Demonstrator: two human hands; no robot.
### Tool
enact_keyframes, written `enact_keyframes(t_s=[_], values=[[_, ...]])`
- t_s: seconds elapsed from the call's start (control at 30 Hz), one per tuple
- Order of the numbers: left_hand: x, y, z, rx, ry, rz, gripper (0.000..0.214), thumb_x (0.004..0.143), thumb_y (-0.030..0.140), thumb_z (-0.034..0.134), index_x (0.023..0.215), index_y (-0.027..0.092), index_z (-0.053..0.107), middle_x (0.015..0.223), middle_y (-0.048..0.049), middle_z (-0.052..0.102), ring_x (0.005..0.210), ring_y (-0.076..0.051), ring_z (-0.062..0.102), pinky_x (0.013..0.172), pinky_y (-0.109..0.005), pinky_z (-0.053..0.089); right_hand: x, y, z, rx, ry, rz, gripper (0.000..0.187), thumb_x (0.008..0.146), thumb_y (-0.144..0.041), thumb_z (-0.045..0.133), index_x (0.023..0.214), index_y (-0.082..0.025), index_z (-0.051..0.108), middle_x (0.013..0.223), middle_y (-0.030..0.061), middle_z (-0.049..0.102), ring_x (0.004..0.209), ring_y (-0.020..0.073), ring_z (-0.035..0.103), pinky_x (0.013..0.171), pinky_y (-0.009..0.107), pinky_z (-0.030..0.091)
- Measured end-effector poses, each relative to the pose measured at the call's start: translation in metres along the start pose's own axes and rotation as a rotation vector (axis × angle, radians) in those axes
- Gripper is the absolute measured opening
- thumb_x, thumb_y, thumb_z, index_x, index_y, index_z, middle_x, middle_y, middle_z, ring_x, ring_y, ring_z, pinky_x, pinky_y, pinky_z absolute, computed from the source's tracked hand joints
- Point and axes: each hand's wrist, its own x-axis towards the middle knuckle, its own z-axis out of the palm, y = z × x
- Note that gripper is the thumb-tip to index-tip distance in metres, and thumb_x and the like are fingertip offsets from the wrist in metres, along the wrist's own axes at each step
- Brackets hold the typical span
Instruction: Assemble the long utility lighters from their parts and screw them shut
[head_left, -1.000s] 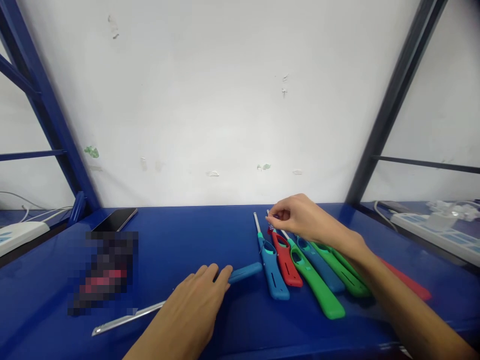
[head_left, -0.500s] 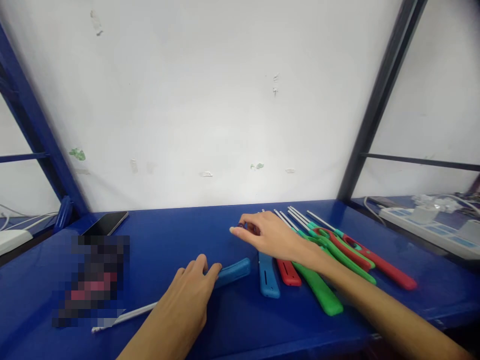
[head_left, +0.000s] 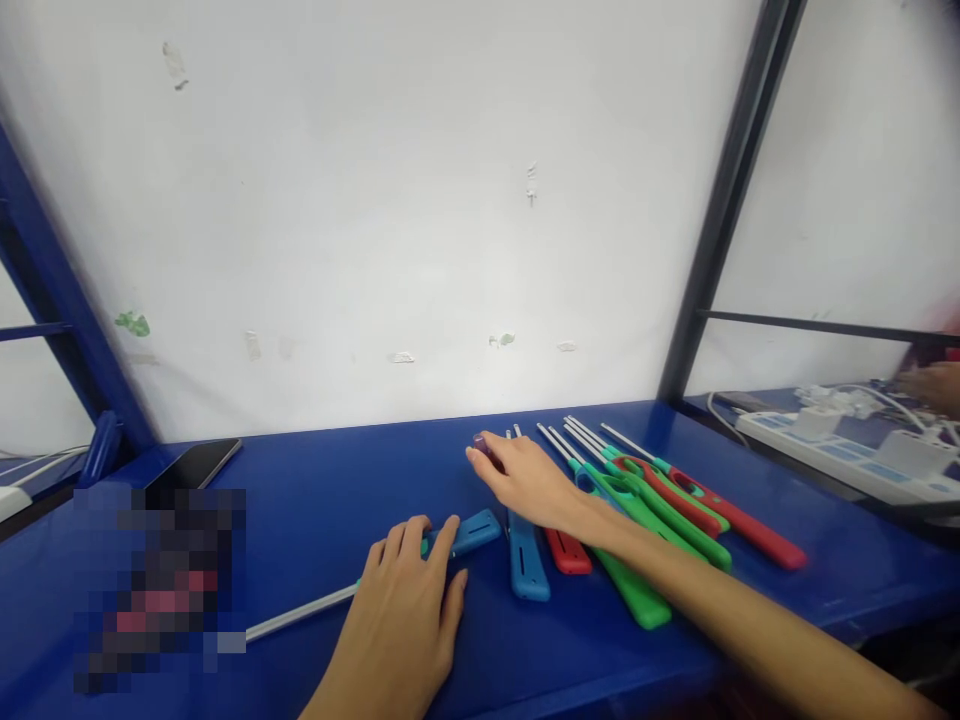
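My left hand (head_left: 405, 585) lies over a blue long-necked utility lighter (head_left: 472, 533), fingers and thumb spread, fingertips at its handle. That lighter's metal rod points to the lower left. My right hand (head_left: 525, 478) is closed with thumb and fingers around a small purple thing (head_left: 480, 441), mostly hidden by the fingers. Beneath my right hand and forearm are another blue lighter (head_left: 529, 565), a red lighter (head_left: 567, 550) and a green lighter (head_left: 637, 590), partly covered. Farther right lie more red and green ones, including a red lighter (head_left: 757, 530) at the end of the row.
At the left a dark phone (head_left: 199, 466) lies on the blue table (head_left: 337, 480), beside a pixelated patch. White power strips (head_left: 847, 455) with plugs and cables are beyond the right post (head_left: 720, 200). Part of another person's hand (head_left: 934, 385) shows at the right edge.
My left hand has loosened from the blue lighter, its thumb now out to the side. The right hand has drawn slightly back, showing the purple thing more. The view has shifted a little.
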Motion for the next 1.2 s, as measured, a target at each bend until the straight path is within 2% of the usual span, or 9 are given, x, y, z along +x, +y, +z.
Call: enact_keyframes(t_s=[0.07, 0.17, 0.33, 0.7, 0.9, 1.07, 1.13, 1.2], values=[[0.001, -0.001, 0.001, -0.011, 0.017, -0.011, 0.053, 0.109, 0.026, 0.038, 0.159, 0.015, 0.053, 0.143, -0.0223, 0.064, 0.132, -0.038, 0.061, 0.108, -0.058, 0.051, 0.0, 0.001, 0.008, -0.013, -0.057, 0.007, 0.029, 0.111, -0.042, 0.056, 0.108, -0.016, 0.069, 0.092, 0.002, 0.073, 0.076, 0.0167, 0.069, 0.075, 0.034, 0.058], [0.001, -0.004, 0.003, -0.019, 0.038, -0.025, 0.053, 0.108, 0.028, 0.038, 0.156, 0.013, 0.055, 0.144, -0.0236, 0.064, 0.133, -0.039, 0.062, 0.108, -0.059, 0.052, 0.0, 0.002, 0.016, -0.032, -0.155, 0.006, 0.027, 0.106, -0.04, 0.067, 0.116, -0.016, 0.071, 0.109, 0.0056, 0.074, 0.091, 0.0199, 0.073, 0.083, 0.04, 0.063], [0.001, -0.006, 0.006, -0.036, 0.069, -0.034, 0.054, 0.108, 0.029, 0.036, 0.155, 0.015, 0.057, 0.143, -0.0231, 0.065, 0.134, -0.039, 0.062, 0.109, -0.059, 0.052, 0.001, 0.007, 0.015, -0.065, -0.257, -0.013, 0.029, 0.106, -0.038, 0.068, 0.125, -0.016, 0.069, 0.122, 0.0084, 0.073, 0.101, 0.023, 0.074, 0.088, 0.044, 0.063], [0.0, -0.016, 0.02, -0.064, 0.143, -0.024, 0.053, 0.107, 0.037, 0.038, 0.152, 0.019, 0.061, 0.14, -0.02, 0.066, 0.131, -0.038, 0.063, 0.106, -0.057, 0.054, 0.012, 0.034, 0.015, -0.02, -0.322, -0.107, 0.032, 0.105, -0.038, 0.068, 0.129, -0.017, 0.068, 0.128, 0.0093, 0.071, 0.106, 0.0246, 0.073, 0.091, 0.045, 0.063], [0.0, -0.022, 0.023, -0.103, 0.153, 0.001, 0.052, 0.109, 0.04, 0.038, 0.153, 0.023, 0.059, 0.141, -0.0171, 0.065, 0.132, -0.035, 0.062, 0.106, -0.054, 0.053, 0.02, 0.055, 0.013, 0.055, -0.295, -0.1, 0.033, 0.105, -0.038, 0.069, 0.131, -0.018, 0.067, 0.13, 0.0099, 0.07, 0.108, 0.0254, 0.072, 0.092, 0.046, 0.063], [0.001, -0.018, 0.019, -0.125, 0.144, -0.035, 0.049, 0.109, 0.035, 0.038, 0.15, 0.02, 0.061, 0.138, -0.0181, 0.064, 0.129, -0.036, 0.061, 0.105, -0.055, 0.051, 0.022, 0.066, 0.009, 0.167, -0.228, -0.073, 0.033, 0.105, -0.037, 0.069, 0.131, -0.018, 0.067, 0.13, 0.0096, 0.07, 0.108, 0.0253, 0.072, 0.091, 0.046, 0.063], [0.0, -0.013, 0.015, -0.123, 0.137, -0.066, 0.047, 0.109, 0.03, 0.036, 0.146, 0.021, 0.063, 0.135, -0.0173, 0.064, 0.128, -0.035, 0.06, 0.105, -0.054, 0.05, 0.021, 0.066, 0.007, 0.25, -0.175, -0.071, 0.031, 0.105, -0.038, 0.069, 0.128, -0.017, 0.068, 0.125, 0.0086, 0.072, 0.103, 0.0239, 0.073, 0.088, 0.043, 0.063], [-0.001, -0.008, 0.009, -0.123, 0.12, -0.088, 0.044, 0.109, 0.028, 0.038, 0.143, 0.024, 0.064, 0.132, -0.0147, 0.064, 0.123, -0.032, 0.061, 0.102, -0.049, 0.05, 0.021, 0.063, 0.005, 0.357, -0.107, -0.071, 0.029, 0.106, -0.04, 0.067, 0.119, -0.015, 0.07, 0.111, 0.0057, 0.074, 0.09, 0.0201, 0.073, 0.08, 0.038, 0.064]])
